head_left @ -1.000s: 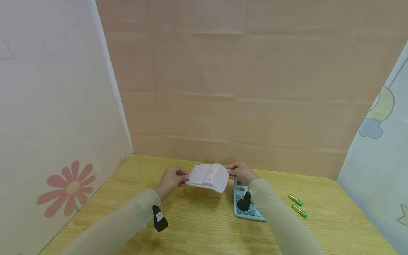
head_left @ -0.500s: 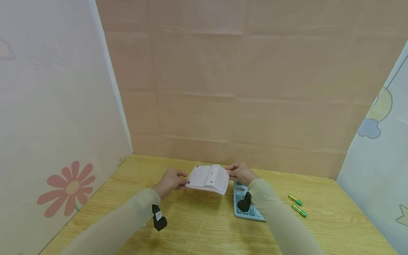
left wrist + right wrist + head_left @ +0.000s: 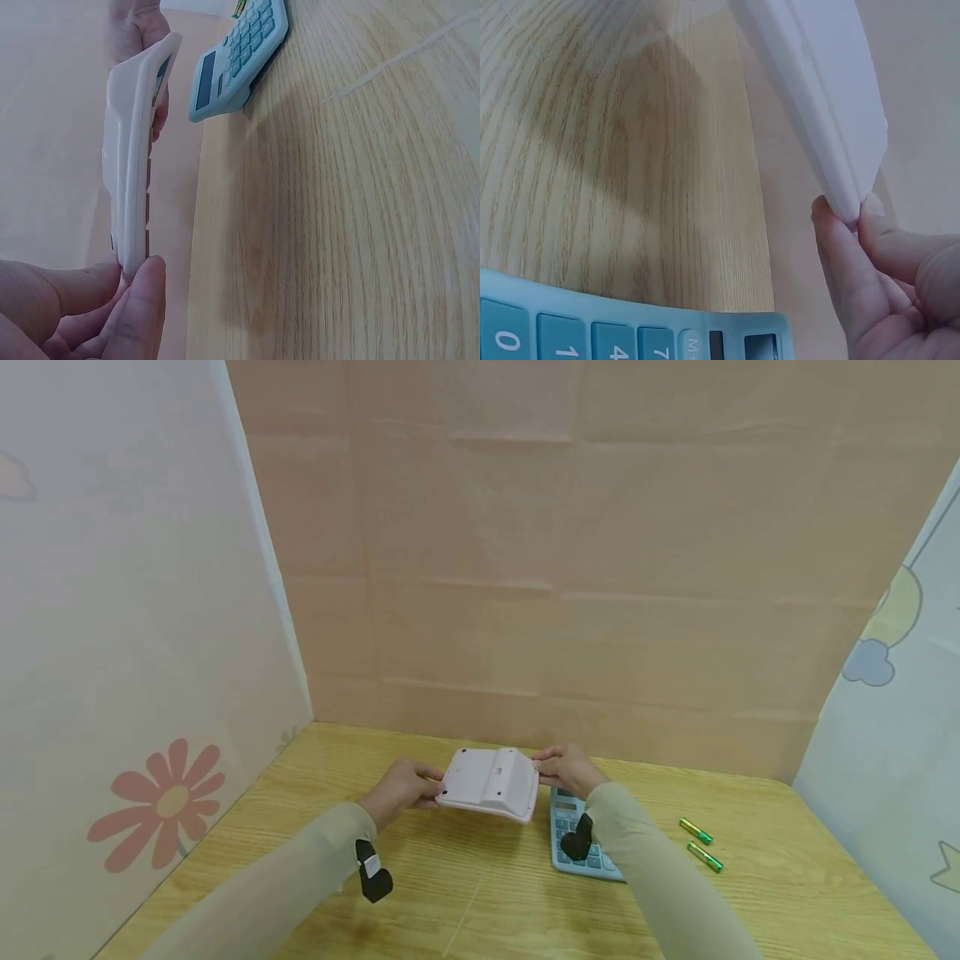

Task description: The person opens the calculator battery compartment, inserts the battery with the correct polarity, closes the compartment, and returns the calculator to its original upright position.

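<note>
A pale pinkish-white calculator (image 3: 480, 781) is held above the table with its back turned up; dark screw holes and a raised housing show on it. At its left edge, the left hand (image 3: 405, 789) pinches a corner between thumb and fingers. The right hand (image 3: 566, 768) pinches the opposite side near the raised end. Keys and a bit of the display show edge-on along its underside in the left wrist view (image 3: 135, 150). A blue calculator (image 3: 564, 839) lies face up on the table below the right forearm, which hides part of it.
Two green-and-gold batteries, a farther battery (image 3: 695, 830) and a nearer battery (image 3: 705, 857), lie on the wooden table (image 3: 787, 877) right of the blue calculator. A brown paper-like backdrop (image 3: 562, 610) rises behind the table. Patterned panels flank both sides.
The pinkish-white calculator has tilted slightly, its near edge dipping a little. The left fingers have shifted slightly at its corner. The right hand keeps its grip; the blue calculator and batteries stay put.
</note>
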`<state>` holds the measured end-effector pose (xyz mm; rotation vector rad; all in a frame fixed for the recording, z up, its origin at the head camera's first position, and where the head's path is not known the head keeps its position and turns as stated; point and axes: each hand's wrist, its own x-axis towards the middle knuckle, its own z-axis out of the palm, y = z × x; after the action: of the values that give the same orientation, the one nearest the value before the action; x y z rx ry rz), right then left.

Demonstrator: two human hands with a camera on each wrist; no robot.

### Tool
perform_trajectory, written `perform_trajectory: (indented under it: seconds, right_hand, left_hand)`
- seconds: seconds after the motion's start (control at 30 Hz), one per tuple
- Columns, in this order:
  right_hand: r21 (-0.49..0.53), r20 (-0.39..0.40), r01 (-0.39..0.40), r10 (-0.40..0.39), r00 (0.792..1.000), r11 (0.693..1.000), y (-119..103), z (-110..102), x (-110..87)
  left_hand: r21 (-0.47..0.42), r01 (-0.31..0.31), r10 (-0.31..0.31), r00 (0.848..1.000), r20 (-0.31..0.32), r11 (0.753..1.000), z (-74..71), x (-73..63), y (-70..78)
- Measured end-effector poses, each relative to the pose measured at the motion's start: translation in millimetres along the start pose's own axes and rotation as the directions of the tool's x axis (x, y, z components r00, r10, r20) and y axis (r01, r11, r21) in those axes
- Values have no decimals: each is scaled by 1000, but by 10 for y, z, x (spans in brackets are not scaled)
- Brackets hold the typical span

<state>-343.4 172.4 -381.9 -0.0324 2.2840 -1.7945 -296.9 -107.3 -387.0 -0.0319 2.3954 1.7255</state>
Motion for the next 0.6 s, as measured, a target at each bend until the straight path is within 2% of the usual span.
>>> perform_trajectory:
  seconds: [0.37,0.6]
  right_hand:
    - [46,-55,24,-21,998,999,-4,-8,-54]
    - [23,-91,-29,31,995,999,-8,5,-72]
  left_hand:
    - [10,0,0,1000,2,1000,8,8,-1]
    - [3,-3,3,1000,-3,1000,24,-25,18]
